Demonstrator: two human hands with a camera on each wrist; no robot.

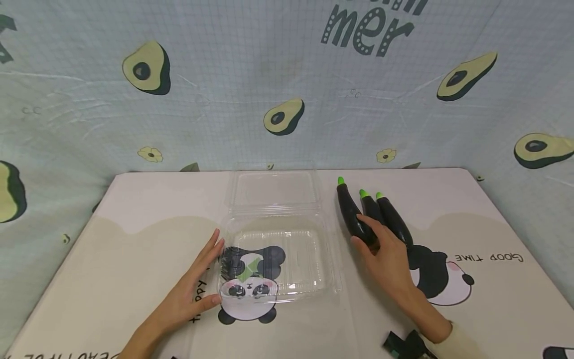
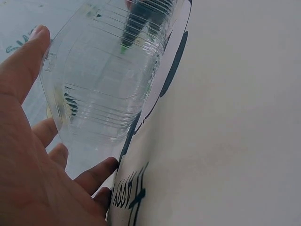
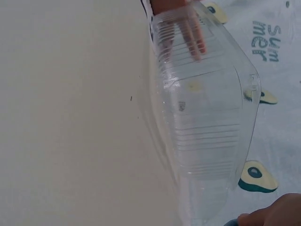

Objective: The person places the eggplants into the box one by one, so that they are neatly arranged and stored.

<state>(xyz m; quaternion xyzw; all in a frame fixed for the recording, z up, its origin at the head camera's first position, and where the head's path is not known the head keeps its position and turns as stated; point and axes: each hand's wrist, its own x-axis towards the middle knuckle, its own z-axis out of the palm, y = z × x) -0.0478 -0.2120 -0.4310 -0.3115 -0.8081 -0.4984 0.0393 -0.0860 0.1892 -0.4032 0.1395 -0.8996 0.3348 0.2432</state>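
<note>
A clear plastic clamshell box [image 1: 309,259] lies on the table with its lid [image 1: 275,189] folded back. My left hand [image 1: 190,289] is at the box's left side, fingers spread and fairly straight; in the left wrist view its fingertips [image 2: 41,35] are right at the rim. Three dark eggplants with bright green stem ends lie to the right of the box. With thumb and fingers, my right hand [image 1: 385,259] grips the near end of the leftmost eggplant [image 1: 349,207]. Beside it are the middle eggplant [image 1: 371,207] and the right eggplant [image 1: 394,219], the middle one partly hidden by the hand.
Panda drawings and lettering mark the pale tablecloth [image 1: 134,279]. A curtain [image 1: 215,89] printed with avocados hangs behind and around the table. A small black device [image 1: 408,345] is near my right wrist at the front.
</note>
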